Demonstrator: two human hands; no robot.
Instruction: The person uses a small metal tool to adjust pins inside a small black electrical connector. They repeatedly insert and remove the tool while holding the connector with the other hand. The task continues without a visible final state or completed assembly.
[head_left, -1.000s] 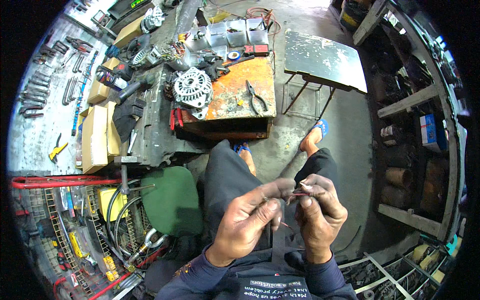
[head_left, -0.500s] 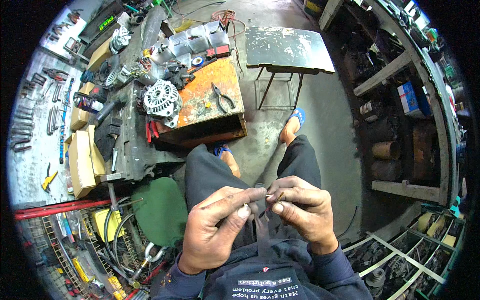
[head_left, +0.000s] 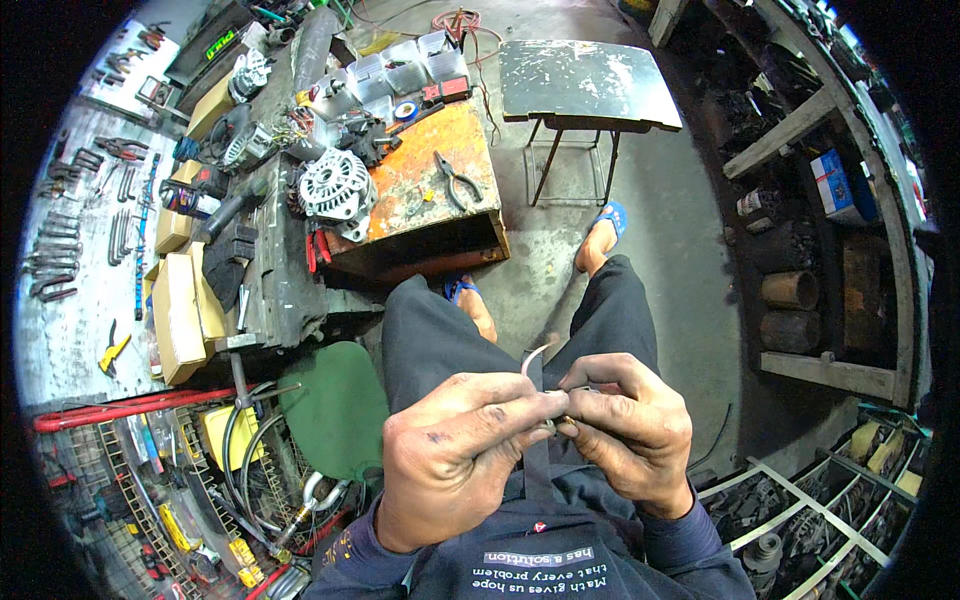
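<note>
Well apart from the orange-topped cabinet [head_left: 455, 135], on the wearer's side of it, the left hand [head_left: 450, 450] and right hand [head_left: 635, 422] meet, fingers narrowed in pinches around a thin pale wire [head_left: 529, 361]. Its free end curves cabinet-ward; it looks light, bendy, easily kinked, best pinched near its hidden lower part.

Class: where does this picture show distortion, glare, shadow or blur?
Head view: the grey wooden shelf frame bows near the rim, deep shadow inside it; the scratched silvery rectangular tabletop shows glare; the thin, pale, curved strand by the bare left hand blurs at its tip.
</note>
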